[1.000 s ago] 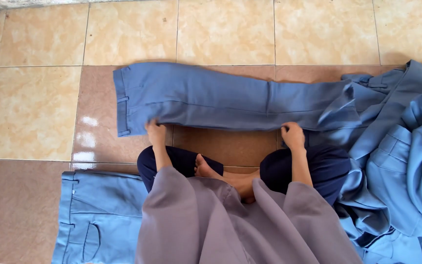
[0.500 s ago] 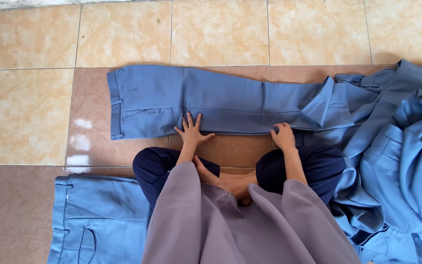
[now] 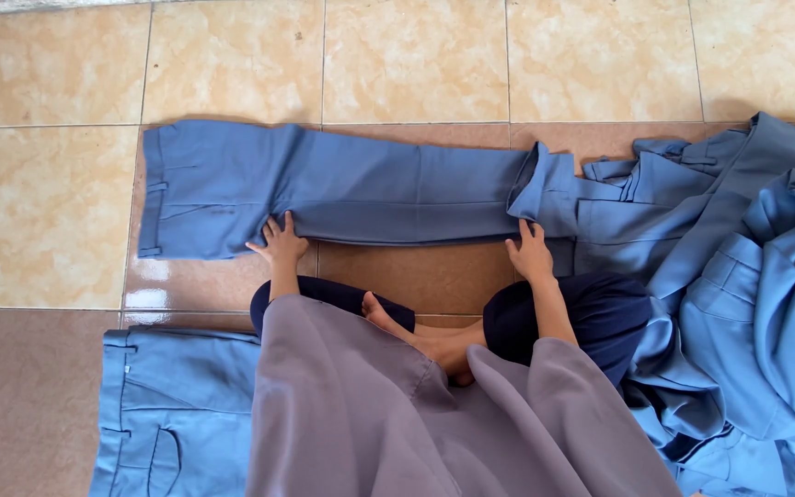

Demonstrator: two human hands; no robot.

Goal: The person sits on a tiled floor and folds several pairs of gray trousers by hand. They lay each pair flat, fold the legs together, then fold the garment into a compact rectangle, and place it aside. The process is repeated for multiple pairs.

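A pair of blue trousers (image 3: pixel 342 189) lies flat across the tiled floor, waistband to the left, legs running right. My left hand (image 3: pixel 280 244) rests flat with spread fingers on the trousers' near edge, close to the seat. My right hand (image 3: pixel 530 253) presses on the leg end at the near edge, fingers apart. I sit cross-legged in dark trousers, with a grey-mauve garment (image 3: pixel 416 414) draped over my lap and a bare foot (image 3: pixel 416 336) showing.
A heap of blue garments (image 3: pixel 747 285) fills the right side. Another pair of blue trousers (image 3: pixel 172 414) lies folded at the lower left. The floor is beige and brown glossy tile (image 3: pixel 39 212).
My left hand slid left along the trousers' near edge and back toward the seat. The trousers now lie flatter and straighter. My right hand stayed at the leg end.
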